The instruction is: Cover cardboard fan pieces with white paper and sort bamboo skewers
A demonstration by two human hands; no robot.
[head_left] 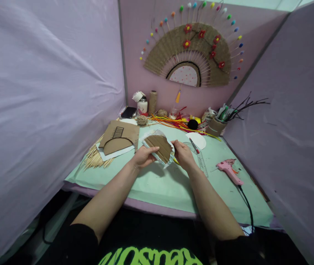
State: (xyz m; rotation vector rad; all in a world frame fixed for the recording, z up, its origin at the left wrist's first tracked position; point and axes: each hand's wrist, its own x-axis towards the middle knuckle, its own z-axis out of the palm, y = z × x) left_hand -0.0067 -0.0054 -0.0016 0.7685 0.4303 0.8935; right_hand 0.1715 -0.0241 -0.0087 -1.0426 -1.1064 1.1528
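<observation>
Both my hands hold a brown half-round cardboard piece point(159, 146) with clear film around it, just above the pale green table point(162, 186). My left hand point(143, 156) grips its lower left edge, fingers curled around it. My right hand point(182, 152) pinches its right edge, thumb and fingers pressed together.
Cut cardboard point(119, 137) and a heap of wooden sticks point(95, 158) lie at the left. A pink glue gun point(229, 170) with a black cord lies at the right, beside a clear ruler point(201, 162) and a white paper disc point(197, 140). Twine rolls, coloured sticks and a pen pot point(217, 126) line the back wall, under a decorated fan point(192, 55).
</observation>
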